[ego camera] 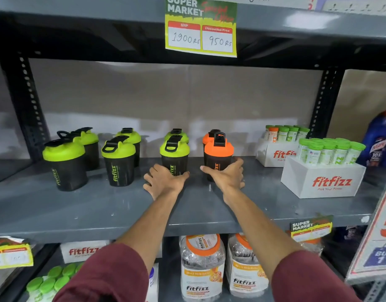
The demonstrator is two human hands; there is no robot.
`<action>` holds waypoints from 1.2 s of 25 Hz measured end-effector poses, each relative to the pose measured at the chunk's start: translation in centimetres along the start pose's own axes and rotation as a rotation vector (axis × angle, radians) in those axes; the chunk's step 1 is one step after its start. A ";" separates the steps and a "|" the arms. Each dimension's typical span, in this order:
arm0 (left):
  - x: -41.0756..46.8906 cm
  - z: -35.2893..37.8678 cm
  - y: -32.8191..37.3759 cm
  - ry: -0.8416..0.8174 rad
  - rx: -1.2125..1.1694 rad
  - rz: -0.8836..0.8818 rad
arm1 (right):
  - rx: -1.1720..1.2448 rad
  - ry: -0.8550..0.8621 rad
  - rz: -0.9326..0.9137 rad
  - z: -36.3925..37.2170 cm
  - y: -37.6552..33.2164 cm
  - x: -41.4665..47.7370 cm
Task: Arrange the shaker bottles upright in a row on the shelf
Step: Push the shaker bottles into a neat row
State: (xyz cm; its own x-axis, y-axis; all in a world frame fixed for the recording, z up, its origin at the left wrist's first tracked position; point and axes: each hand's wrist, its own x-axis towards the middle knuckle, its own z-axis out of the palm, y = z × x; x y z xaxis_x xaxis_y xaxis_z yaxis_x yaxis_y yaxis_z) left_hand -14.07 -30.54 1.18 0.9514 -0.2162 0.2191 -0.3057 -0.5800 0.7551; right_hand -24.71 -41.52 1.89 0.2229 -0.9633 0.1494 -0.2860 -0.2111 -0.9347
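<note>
**Both hands on the front bottles**

Maroon sleeves lead up to two outstretched forearms. Left hand wraps its curled fingers round the base of a green-lidded bottle; right hand grips the base of an orange-lidded bottle just beside it. Both bottles stand upright mid-shelf, their lower halves partly hidden by the hands. Behind each stands a matching bottle, mostly covered. Four more green-lidded bottles stand upright to the left in pairs. Bodies are dark smoky plastic, lids glossy with black flip caps. Grey metal shelf is smooth; a white carton sits at right.
</note>
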 end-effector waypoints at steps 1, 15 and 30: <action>0.2 0.2 0.0 -0.003 0.017 0.007 | -0.047 0.031 -0.025 0.4 0.1 0.1; -2.4 -1.4 -0.4 0.059 -0.044 0.076 | -0.163 0.008 -0.113 -0.4 0.3 -1.6; 5.9 -16.1 -15.0 0.332 -0.306 -0.069 | 0.066 -0.211 -0.487 13.7 -6.4 -15.6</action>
State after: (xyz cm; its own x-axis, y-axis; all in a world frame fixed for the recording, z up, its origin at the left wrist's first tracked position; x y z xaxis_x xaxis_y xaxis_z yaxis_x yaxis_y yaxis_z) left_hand -3.34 -10.50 1.10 0.9444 0.1076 0.3108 -0.2642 -0.3146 0.9117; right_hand -13.58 -22.92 1.12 0.4996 -0.7010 0.5090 -0.0449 -0.6077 -0.7929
